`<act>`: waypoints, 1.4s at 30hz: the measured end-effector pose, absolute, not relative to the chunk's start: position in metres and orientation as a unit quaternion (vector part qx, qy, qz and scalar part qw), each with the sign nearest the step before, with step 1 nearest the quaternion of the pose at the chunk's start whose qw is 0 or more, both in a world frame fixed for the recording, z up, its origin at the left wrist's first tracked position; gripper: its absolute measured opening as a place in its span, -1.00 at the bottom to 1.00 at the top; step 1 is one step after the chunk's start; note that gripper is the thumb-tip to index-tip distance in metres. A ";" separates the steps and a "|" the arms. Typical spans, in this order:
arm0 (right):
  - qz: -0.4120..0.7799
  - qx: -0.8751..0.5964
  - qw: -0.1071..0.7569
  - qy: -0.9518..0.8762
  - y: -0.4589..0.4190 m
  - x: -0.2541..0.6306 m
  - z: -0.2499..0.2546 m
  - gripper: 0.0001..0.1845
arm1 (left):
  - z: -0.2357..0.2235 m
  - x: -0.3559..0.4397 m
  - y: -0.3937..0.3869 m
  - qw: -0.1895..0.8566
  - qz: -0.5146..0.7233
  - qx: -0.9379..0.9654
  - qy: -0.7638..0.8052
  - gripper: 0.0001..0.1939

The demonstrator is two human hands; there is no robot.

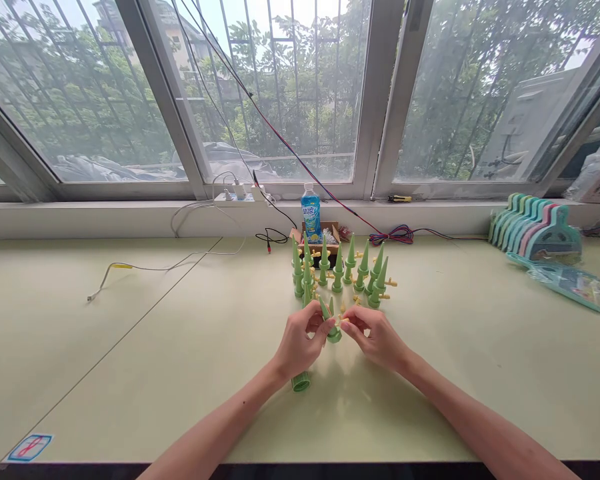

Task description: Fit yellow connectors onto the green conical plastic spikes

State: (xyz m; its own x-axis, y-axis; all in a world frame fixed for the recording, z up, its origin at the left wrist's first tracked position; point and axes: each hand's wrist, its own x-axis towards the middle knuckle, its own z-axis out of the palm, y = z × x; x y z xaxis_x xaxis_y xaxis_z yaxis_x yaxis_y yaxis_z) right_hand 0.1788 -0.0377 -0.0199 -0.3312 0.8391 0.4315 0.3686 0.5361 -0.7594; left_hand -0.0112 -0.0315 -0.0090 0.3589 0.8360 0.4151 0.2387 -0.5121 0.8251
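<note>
My left hand (300, 343) is closed round a green plastic cone spike (329, 319) held just above the table. A second green piece (301, 382) pokes out below that hand's palm. My right hand (375, 337) pinches a small yellow part (343, 321) against the side of the same cone. Right behind my hands stand several more green cones (340, 270), upright in a cluster, some with yellow pegs sticking out sideways.
A small cardboard box (316, 239) and a blue-labelled bottle (311, 212) stand behind the cones by the window sill. Pastel plastic pieces (535, 227) and a flat packet (565, 281) lie at far right. A white cable (150, 267) and power strip (243, 195) are at left.
</note>
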 end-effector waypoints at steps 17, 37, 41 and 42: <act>0.287 -0.424 0.427 -0.745 -0.038 0.176 -0.021 -0.58 | -0.015 -0.013 -0.032 0.235 0.401 0.844 0.267 -0.86; 0.204 -0.377 0.527 -0.734 -0.043 0.178 -0.017 -0.70 | -0.005 -0.014 -0.030 0.317 0.402 0.771 0.379 -0.54; 0.197 -0.384 0.524 -0.734 -0.043 0.178 -0.017 -0.69 | -0.006 -0.014 -0.030 0.333 0.388 0.769 0.383 -0.54; 0.196 -0.385 0.524 -0.735 -0.043 0.177 -0.017 -0.70 | -0.006 -0.014 -0.030 0.338 0.386 0.768 0.383 -0.55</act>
